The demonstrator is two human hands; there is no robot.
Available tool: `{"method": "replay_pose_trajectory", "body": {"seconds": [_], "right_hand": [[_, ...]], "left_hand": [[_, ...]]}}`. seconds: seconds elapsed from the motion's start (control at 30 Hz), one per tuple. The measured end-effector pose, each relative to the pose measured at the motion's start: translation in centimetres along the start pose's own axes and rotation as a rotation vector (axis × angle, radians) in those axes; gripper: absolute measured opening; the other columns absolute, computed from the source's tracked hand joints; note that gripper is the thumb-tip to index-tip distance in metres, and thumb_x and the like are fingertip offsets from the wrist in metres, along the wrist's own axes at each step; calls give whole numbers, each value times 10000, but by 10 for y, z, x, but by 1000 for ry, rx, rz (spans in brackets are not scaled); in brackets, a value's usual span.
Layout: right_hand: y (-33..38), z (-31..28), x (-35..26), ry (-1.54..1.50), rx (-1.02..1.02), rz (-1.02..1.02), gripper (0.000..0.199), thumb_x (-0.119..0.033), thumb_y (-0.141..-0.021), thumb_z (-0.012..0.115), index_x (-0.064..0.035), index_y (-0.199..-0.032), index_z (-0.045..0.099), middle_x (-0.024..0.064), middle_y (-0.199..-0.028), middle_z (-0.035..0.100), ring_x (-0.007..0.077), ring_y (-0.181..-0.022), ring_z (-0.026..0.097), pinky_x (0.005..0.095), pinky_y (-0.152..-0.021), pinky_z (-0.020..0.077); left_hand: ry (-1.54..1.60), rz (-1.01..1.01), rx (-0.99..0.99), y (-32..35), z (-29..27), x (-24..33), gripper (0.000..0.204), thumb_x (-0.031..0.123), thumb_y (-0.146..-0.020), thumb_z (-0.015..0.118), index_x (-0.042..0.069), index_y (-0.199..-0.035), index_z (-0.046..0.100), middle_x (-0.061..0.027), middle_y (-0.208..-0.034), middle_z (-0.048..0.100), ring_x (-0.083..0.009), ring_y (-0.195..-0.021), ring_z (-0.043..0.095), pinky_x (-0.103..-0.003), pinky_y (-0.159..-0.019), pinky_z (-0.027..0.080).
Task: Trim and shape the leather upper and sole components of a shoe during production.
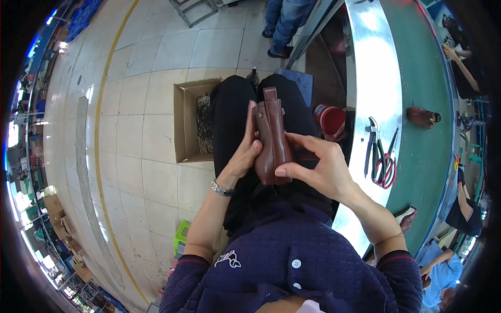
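Brown leather boot [272, 136] held upright over the lap. Left hand [241, 159] clasps its left side, right hand [319, 168] its right; fingers of both closed on the upper. Judged light, pliable in the shaft, stiffer at the sole; grip by the sides. Pliers [371, 143] lie on the green table [422, 78], well apart.
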State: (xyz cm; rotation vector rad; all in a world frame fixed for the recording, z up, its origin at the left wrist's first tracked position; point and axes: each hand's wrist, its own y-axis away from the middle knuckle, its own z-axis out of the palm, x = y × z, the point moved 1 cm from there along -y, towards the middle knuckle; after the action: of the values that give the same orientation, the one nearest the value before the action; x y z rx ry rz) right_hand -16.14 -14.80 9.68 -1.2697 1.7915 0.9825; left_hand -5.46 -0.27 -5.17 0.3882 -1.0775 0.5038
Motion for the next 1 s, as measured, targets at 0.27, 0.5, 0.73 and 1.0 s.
{"method": "replay_pose_trajectory", "body": {"seconds": [0.27, 0.5, 0.73, 1.0], "right_hand": [[-62, -23, -11, -90, 108, -142, 668, -275, -825, 751, 59, -1336, 480, 196, -1169, 642, 220, -1086, 627, 337, -933, 477], [-113, -9, 10, 4, 141, -94, 653, -333, -848, 682, 55, -1332, 481, 246, -1002, 676, 349, -907, 688, 357, -819, 512], [-156, -18, 31, 183, 146, 43, 607, -433, -877, 586, 49, -1245, 559, 282, -975, 655, 417, -874, 658, 432, -760, 523], [-17, -66, 106, 174, 702, 306, 408, -178, -817, 717, -25, -1180, 609, 193, -1092, 656, 355, -1024, 627, 400, -890, 489]], "left_hand": [[382, -492, 241, -39, 18, 94, 539, 480, -1010, 385, 138, -1426, 391, -72, -1344, 525, -188, -1203, 532, -378, -1022, 435], [371, -667, 344, -64, -5, 92, 467, 435, -1025, 342, 120, -1326, 510, -70, -1271, 592, -203, -1129, 591, -388, -978, 482], [406, -751, 362, -102, -19, 77, 440, 388, -1004, 386, 63, -1248, 555, -116, -1183, 639, -261, -1056, 629, -427, -954, 495], [-38, -286, 453, -88, -31, 111, 627, 498, -987, 457, 25, -1399, 446, -115, -1294, 571, -192, -1149, 566, -321, -940, 460]]}}
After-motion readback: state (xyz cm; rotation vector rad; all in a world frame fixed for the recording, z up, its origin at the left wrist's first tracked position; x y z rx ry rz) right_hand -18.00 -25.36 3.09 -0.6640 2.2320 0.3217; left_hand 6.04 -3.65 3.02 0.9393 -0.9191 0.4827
